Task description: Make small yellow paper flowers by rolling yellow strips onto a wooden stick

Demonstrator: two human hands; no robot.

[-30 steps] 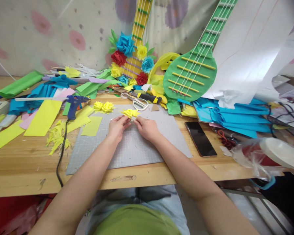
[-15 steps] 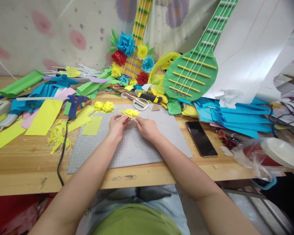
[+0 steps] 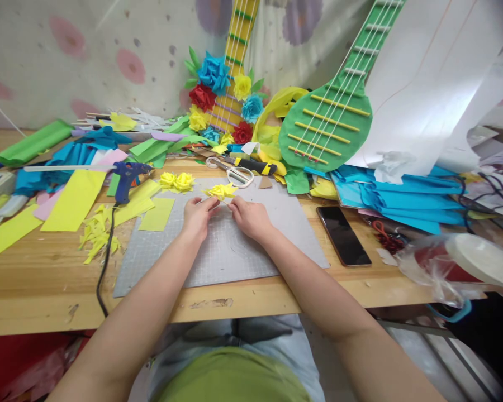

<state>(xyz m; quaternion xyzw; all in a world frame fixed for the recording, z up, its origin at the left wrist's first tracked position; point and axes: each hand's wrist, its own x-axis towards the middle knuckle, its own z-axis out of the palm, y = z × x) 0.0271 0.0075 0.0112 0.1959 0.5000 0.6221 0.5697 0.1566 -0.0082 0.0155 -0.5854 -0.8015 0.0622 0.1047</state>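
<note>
A yellow paper flower (image 3: 221,191) stands just above my fingertips, over the grey cutting mat (image 3: 251,257). My left hand (image 3: 198,216) pinches at its lower left side, fingers closed. From the right, my right hand (image 3: 252,218) is closed on a thin pale stick-like piece below the petals; the fingers partly hide it. Two finished-looking yellow flowers (image 3: 176,181) lie at the mat's upper left edge, above a yellow paper rectangle (image 3: 157,215). Scissors (image 3: 240,177) rest behind the flower.
A blue glue gun (image 3: 126,181) lies left, its black cord (image 3: 108,262) crossing the table. Yellow scraps (image 3: 98,234) sit beside the cord. A phone (image 3: 344,237) and a bagged tub (image 3: 456,262) are at right. Green (image 3: 327,131) and flowered yellow (image 3: 228,109) paper instruments lean behind.
The yellow flower has turned and tilted slightly between my fingers, so its petals face differently. Both hands stay in nearly the same place, and the view has shifted slightly.
</note>
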